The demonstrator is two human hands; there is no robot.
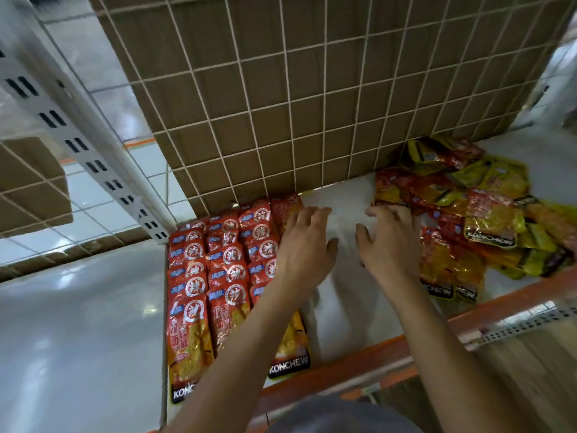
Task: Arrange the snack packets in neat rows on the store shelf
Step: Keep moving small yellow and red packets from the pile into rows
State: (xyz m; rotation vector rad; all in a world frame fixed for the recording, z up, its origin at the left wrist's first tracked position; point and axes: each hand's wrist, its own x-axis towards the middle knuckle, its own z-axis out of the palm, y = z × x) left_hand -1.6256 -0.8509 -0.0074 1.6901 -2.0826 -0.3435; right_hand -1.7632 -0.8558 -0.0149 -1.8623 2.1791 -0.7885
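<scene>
Nearest the camera, at the bottom of the frame, the person's two forearms reach over the orange front lip (343,367) of the shelf (343,307). The left forearm crosses the arranged rows (218,270) in the lower left, where the frontmost packets seem to overhang the lip. A careless drag of that arm could tip one off or skew the overlapped columns.

The left hand (304,245) lies spread against the rows' right edge, fingers straight, holding nothing. The right hand (387,242), at centre, is likewise spread wide and empty, its fingertips at the edge of the loose pile (468,207) on the right. Whether they touch a packet cannot be told. Pulling at that slick, tangled heap could bring several packets at once, or nudge those near the lip over it.

"KONCHEW" reads in white on black at packet bottoms in both rows and pile, and the red packets bear a white-ringed Chinese character. Farthest back, the wire grid (312,89) closes the shelf.
</scene>
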